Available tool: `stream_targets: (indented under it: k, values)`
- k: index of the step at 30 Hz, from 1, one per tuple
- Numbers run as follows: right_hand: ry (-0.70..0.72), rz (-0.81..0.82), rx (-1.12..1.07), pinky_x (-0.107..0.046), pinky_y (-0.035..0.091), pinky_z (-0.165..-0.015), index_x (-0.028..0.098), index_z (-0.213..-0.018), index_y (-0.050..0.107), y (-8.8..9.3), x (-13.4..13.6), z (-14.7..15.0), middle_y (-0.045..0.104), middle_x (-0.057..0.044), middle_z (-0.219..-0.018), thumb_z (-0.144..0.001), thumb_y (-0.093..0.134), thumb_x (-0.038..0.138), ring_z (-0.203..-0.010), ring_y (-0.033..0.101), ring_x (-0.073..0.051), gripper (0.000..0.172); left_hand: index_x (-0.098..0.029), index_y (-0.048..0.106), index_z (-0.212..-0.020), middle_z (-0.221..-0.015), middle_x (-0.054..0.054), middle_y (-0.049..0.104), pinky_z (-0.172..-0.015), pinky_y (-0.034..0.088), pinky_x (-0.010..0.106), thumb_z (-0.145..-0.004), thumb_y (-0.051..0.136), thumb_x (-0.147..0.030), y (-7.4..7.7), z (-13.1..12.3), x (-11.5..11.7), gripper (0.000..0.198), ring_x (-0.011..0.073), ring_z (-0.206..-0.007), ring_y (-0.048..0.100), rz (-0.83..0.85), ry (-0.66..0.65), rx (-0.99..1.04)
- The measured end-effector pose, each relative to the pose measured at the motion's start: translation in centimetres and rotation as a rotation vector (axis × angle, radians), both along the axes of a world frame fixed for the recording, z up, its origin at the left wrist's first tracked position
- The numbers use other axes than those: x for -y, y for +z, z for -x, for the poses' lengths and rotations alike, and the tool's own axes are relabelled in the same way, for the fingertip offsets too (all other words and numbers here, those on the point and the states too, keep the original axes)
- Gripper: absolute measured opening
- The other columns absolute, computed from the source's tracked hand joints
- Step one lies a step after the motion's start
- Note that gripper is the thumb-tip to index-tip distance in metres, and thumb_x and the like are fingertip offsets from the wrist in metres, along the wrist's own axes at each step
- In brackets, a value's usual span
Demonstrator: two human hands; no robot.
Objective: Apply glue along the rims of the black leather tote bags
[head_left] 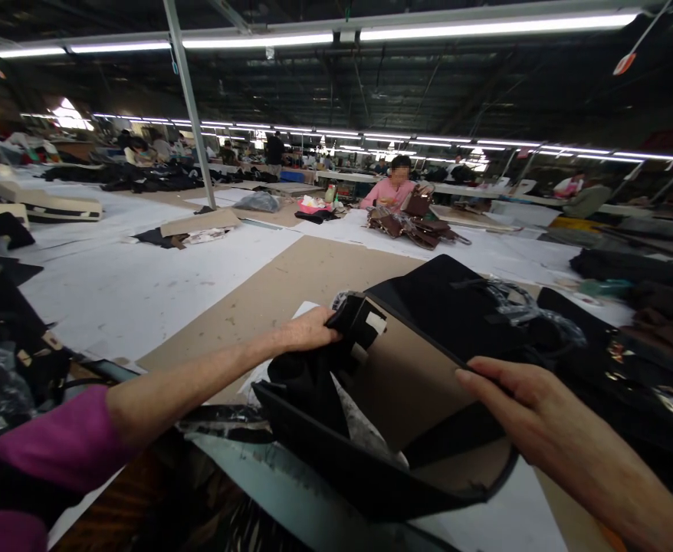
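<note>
A black handbag body (365, 471) lies tilted open at the table's near edge, its beige inner face showing. My left hand (309, 328) is closed on a folded black end of the bag, beside small pale patches; some of its fingers are hidden behind the fabric. At the far rim, my right hand (517, 399) pinches the bag's edge between thumb and fingers. Crumpled whitish-grey material (365, 422) sits inside the opening. Just beyond the bag lies a flat black piece (437, 295), with a plastic-wrapped handle (523, 307) near it.
Black bags with gold-coloured fittings (629, 383) are heaped at the right. More black pieces with clear plastic (8, 360) lie at the left. Across the table, a person in pink (391, 193) handles brown bags (411, 226). A metal post (190, 107) rises from the table's far left.
</note>
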State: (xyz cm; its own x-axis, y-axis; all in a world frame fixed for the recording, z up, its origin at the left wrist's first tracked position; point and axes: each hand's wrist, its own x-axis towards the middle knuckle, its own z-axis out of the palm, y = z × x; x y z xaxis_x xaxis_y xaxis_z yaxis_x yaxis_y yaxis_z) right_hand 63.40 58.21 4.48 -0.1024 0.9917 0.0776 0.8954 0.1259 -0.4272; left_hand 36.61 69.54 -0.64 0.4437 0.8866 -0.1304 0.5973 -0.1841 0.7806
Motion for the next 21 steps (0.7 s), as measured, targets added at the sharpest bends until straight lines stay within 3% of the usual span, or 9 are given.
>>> stream_targets:
  k: [2,4,9,12,14,17,19,21]
  values:
    - [-0.024,0.017,-0.052,-0.025,0.036,-0.044,0.022,-0.07,0.056,-0.1,0.4,-0.3,0.051,0.0,-0.058,-0.085,0.036,0.057,-0.05,0.049,-0.018,0.043,-0.015,0.068,-0.087,-0.083,0.005,0.069,-0.069,0.048,0.029,-0.069,0.061,-0.023,1.2,0.6,0.0,0.021,0.0225,-0.078,0.063,0.027,-0.02,0.097]
    - [-0.047,0.059,-0.098,-0.025,0.034,-0.04,0.022,-0.07,0.054,-0.2,0.7,0.1,0.048,0.001,-0.054,-0.084,0.034,0.059,-0.045,0.047,-0.017,0.043,-0.014,0.068,-0.084,-0.081,0.005,0.069,-0.068,0.048,0.029,-0.07,0.064,-0.029,1.4,1.0,0.4,0.021,0.0212,-0.073,0.063,0.11,0.014,0.242]
    - [-0.005,0.107,-0.244,-0.024,0.037,-0.043,0.021,-0.064,0.045,-0.2,0.7,1.4,0.046,0.002,-0.053,-0.088,0.031,0.055,-0.047,0.051,-0.016,0.044,-0.014,0.063,-0.08,-0.069,0.005,0.068,-0.06,0.049,0.029,-0.065,0.072,-0.038,-1.1,1.3,1.7,0.03,0.0175,-0.058,0.061,0.309,0.205,0.567]
    - [0.012,0.086,-0.398,-0.025,0.039,-0.046,0.02,-0.077,0.054,-0.7,1.3,0.7,0.05,0.002,-0.056,-0.091,0.035,0.052,-0.05,0.054,-0.017,0.04,-0.015,0.063,-0.088,-0.075,0.006,0.069,-0.06,0.051,0.03,-0.063,0.074,-0.038,-1.7,1.4,1.9,0.036,0.019,-0.061,0.063,0.292,0.264,0.591]
    - [-0.032,-0.022,-0.466,-0.025,0.042,-0.048,0.02,-0.095,0.059,-1.3,2.8,0.2,0.058,0.0,-0.066,-0.091,0.039,0.049,-0.058,0.058,-0.019,0.036,-0.014,0.063,-0.091,-0.077,0.007,0.07,-0.06,0.051,0.03,-0.064,0.074,-0.039,-1.2,1.4,1.8,0.038,0.0198,-0.062,0.063,0.295,0.264,0.56]
    - [-0.065,-0.374,-0.387,-0.025,0.047,-0.055,0.022,-0.105,0.06,-1.7,5.7,0.0,0.063,-0.005,-0.099,-0.09,0.048,0.04,-0.081,0.061,-0.021,0.026,-0.013,0.063,-0.087,-0.072,0.007,0.069,-0.058,0.05,0.03,-0.065,0.073,-0.038,0.2,1.0,1.5,0.035,0.0194,-0.059,0.062,0.323,0.239,0.478]
    - [0.092,-0.508,-0.273,-0.026,0.049,-0.067,0.024,-0.102,0.062,-1.1,6.9,0.5,0.059,-0.006,-0.112,-0.091,0.048,0.029,-0.093,0.06,-0.022,0.019,-0.012,0.062,-0.081,-0.065,0.005,0.066,-0.056,0.048,0.029,-0.065,0.072,-0.036,1.2,0.1,1.4,0.031,0.0177,-0.055,0.06,0.313,0.224,0.406]
    - [0.332,-0.434,-0.184,-0.027,0.048,-0.073,0.024,-0.095,0.062,0.2,6.9,1.3,0.061,-0.005,-0.106,-0.092,0.041,0.02,-0.092,0.06,-0.021,0.022,-0.012,0.062,-0.077,-0.061,0.003,0.063,-0.053,0.046,0.027,-0.066,0.071,-0.034,2.1,-1.1,1.4,0.026,0.0155,-0.051,0.057,0.272,0.208,0.347]
